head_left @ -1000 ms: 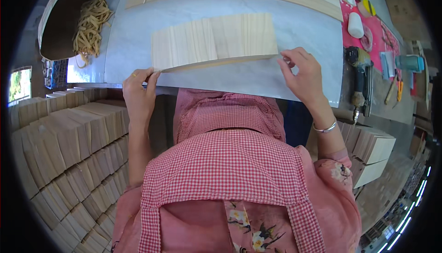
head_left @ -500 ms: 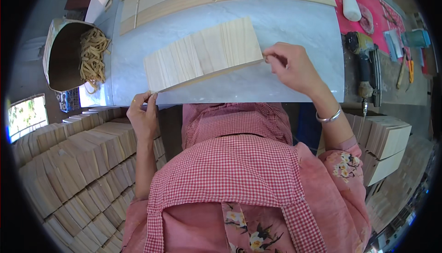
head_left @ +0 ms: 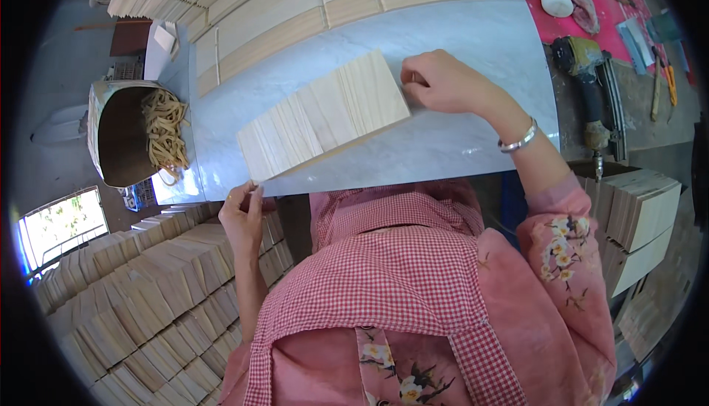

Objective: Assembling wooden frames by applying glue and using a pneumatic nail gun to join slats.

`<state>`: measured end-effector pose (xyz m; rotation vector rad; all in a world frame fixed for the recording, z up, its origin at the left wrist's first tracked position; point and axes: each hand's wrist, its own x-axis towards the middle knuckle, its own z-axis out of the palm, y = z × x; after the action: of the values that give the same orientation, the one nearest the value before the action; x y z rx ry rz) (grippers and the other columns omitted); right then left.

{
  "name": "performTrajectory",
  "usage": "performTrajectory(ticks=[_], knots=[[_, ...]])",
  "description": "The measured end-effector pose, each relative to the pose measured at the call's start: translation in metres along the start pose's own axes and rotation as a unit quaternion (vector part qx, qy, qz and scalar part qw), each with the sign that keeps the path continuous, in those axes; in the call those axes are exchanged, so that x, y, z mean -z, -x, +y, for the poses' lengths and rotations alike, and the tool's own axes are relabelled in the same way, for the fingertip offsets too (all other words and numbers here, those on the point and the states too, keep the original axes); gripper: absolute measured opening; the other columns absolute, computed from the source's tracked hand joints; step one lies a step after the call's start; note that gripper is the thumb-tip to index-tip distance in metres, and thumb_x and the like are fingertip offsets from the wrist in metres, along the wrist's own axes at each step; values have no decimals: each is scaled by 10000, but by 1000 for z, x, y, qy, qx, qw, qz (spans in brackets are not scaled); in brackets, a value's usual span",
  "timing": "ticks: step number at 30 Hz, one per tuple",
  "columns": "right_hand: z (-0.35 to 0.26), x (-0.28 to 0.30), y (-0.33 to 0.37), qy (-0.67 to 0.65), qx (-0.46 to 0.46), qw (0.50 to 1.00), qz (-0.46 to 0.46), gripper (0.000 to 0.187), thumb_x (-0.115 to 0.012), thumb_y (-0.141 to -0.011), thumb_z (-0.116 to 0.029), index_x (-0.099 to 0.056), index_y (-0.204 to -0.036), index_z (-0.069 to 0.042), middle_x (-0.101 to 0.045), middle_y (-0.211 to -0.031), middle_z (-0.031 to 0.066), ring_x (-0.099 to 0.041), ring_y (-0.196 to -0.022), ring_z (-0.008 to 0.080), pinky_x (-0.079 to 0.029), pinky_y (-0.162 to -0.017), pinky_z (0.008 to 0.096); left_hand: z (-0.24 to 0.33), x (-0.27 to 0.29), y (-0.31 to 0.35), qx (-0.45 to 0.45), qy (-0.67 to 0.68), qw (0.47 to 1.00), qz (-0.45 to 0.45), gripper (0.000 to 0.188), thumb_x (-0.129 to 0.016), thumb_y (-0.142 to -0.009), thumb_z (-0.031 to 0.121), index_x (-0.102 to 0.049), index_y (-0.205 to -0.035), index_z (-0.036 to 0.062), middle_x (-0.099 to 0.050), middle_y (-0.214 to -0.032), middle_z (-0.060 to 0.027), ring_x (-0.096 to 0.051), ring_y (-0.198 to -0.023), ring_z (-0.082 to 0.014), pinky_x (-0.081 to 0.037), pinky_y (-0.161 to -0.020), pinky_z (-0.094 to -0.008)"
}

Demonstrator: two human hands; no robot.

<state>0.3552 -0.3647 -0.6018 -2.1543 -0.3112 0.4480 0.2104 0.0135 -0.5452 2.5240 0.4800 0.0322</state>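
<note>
Board (head_left: 325,114), lying aslant on the table (head_left: 473,151). Left hand (head_left: 242,210): pinching the board's 8 o'clock corner. Right hand (head_left: 447,83), between 2 and 3 o'clock: fingers curled at the board's end; whether gripping cannot be told. Box (head_left: 122,140), 9 o'clock: open, tan bands (head_left: 166,131) bunched in its mouth.

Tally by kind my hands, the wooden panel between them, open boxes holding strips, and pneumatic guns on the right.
Hands, left hand and right hand: 2
Wooden panel: 1
Open box holding tan strips: 1
Pneumatic gun: 1
Total: 5
</note>
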Motion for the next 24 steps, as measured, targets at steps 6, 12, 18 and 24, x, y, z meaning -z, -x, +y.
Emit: performTrajectory(ticks=[6, 12, 18, 24], knots=[[-19, -26, 9, -81, 78, 961, 251, 137, -688, -890, -67, -705, -986, 30, -659, -874, 89, -608, -692, 189, -501, -637, 294, 53, -7, -11, -314, -97, 944, 16, 353, -815, -795, 136, -683, -1106, 33, -610, -1346, -158, -611, -1142, -289, -477, -977, -400], [-26, -56, 0, -53, 96, 936, 333, 113, -683, -880, -139, -699, -902, -30, -611, -882, 71, -586, -692, 243, -496, -638, 345, 141, -80, -50, -466, -89, 879, -45, 484, -899, -657, 271, -604, -994, 87, -492, -1474, -186, -502, -1280, -379, -355, -1106, -466], [-32, -65, -1, 26, 78, 929, 359, 81, -694, -870, -116, -684, -894, -40, -588, -869, 68, -582, -745, 242, -491, -652, 343, 137, -117, -71, -453, -14, 882, -125, 471, -874, -625, 287, -564, -919, 88, -530, -1419, -192, -515, -1231, -368, -358, -1079, -476], [-36, -72, -1, 83, 85, 911, 395, 91, -695, -862, -89, -671, -931, -34, -586, -868, 79, -586, -794, 248, -494, -687, 339, 132, -123, -71, -444, 31, 888, -112, 501, -890, -568, 242, -530, -886, 97, -544, -1408, -177, -514, -1222, -359, -364, -1066, -475]])
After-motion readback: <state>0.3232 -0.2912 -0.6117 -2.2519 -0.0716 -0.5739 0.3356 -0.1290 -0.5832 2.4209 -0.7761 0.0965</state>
